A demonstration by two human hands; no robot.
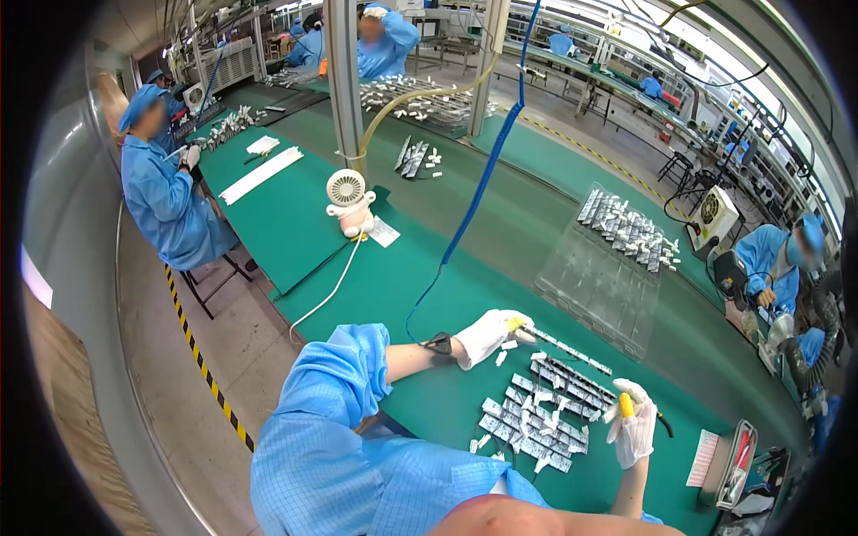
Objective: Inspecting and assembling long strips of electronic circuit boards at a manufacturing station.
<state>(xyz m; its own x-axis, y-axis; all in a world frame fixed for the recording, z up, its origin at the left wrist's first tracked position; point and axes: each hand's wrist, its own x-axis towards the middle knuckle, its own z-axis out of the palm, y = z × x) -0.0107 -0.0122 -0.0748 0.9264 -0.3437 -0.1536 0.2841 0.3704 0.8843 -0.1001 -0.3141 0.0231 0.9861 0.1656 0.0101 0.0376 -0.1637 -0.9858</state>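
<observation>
My left hand (pixel 490 339), in a white glove with yellow fingertip covers, pinches the near-left end of a thin dark strip (pixel 572 350) with light parts along it. A black band circles that wrist, and a thin blue cord runs up from it. My right hand (pixel 631 427), gloved the same way, is closed at the right of a group of similar strips (pixel 532 422). Whatever its fingers hold is hidden; a short black rod-like end (pixel 665 425) shows just beyond them. Small white pieces lie on and around the strips, some near my left hand.
A clear plastic tray (pixel 585 299) lies ahead with more strips (pixel 630 229) at its far end. A small fan (pixel 349 198) with a white cable stands left. The blue coiled cord (pixel 487 170) hangs over the bench. A tool box (pixel 738 464) sits right. Co-workers sit around.
</observation>
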